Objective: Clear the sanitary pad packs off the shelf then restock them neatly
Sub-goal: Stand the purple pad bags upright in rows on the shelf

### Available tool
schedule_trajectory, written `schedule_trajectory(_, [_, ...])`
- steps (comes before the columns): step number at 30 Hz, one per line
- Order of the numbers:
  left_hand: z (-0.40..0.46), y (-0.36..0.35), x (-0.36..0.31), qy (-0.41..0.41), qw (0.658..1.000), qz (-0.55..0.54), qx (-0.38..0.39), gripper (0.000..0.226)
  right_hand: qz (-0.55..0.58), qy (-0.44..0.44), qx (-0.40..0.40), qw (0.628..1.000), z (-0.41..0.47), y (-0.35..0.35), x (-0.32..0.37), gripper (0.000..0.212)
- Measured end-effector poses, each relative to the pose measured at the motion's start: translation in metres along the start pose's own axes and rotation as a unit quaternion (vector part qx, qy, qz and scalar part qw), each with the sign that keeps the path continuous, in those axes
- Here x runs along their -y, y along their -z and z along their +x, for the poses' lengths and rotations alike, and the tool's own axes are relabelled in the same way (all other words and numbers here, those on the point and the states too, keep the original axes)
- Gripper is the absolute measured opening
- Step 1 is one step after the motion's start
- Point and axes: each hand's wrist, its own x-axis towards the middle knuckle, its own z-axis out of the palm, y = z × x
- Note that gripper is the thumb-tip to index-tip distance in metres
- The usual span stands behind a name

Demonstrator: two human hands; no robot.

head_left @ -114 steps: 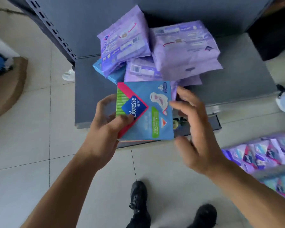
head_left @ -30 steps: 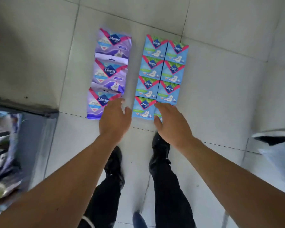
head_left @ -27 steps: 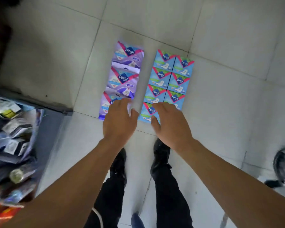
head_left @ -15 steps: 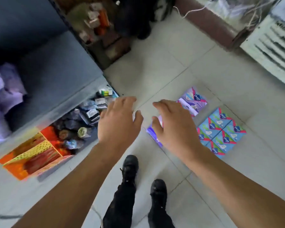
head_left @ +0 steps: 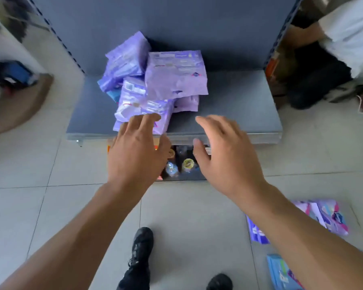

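The view has been swung back from the floor rows to the shelf (head_left: 228, 105). Both hands, left (head_left: 137, 151) and right (head_left: 226, 155), are held out with fingers released, nothing grasped. A purple heap of packs (head_left: 155, 84) is left on the shelf, so clearing is judged unfinished.

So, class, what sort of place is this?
Probably a small shop: a grey metal shelf bears a heap of purple sanitary pad packs, bottled goods sit on the tier below, and more packs lie on the tiled floor.
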Motion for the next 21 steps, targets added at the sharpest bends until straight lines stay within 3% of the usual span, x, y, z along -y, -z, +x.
schedule_trajectory(5, [0.034, 0.019, 0.092, 0.054, 0.998, -0.004, -0.013, 0.043, 0.042, 0.032, 0.034, 0.998, 0.061, -0.071, 0.072, 0.041])
schedule_trajectory(10, [0.086, 0.017, 0.155, 0.077, 0.996, -0.030, -0.014, 0.042, 0.014, 0.040, 0.081, 0.996, 0.126, -0.127, 0.114, 0.043])
schedule_trajectory(16, [0.136, 0.005, 0.200, 0.082, 0.995, -0.047, 0.013, 0.042, -0.181, 0.077, 0.103, 0.975, 0.205, -0.184, 0.112, 0.055])
schedule_trajectory(21, [0.155, -0.006, 0.209, 0.079, 0.994, -0.066, 0.032, 0.043, -0.276, 0.032, 0.143, 0.950, 0.259, -0.218, 0.095, 0.061])
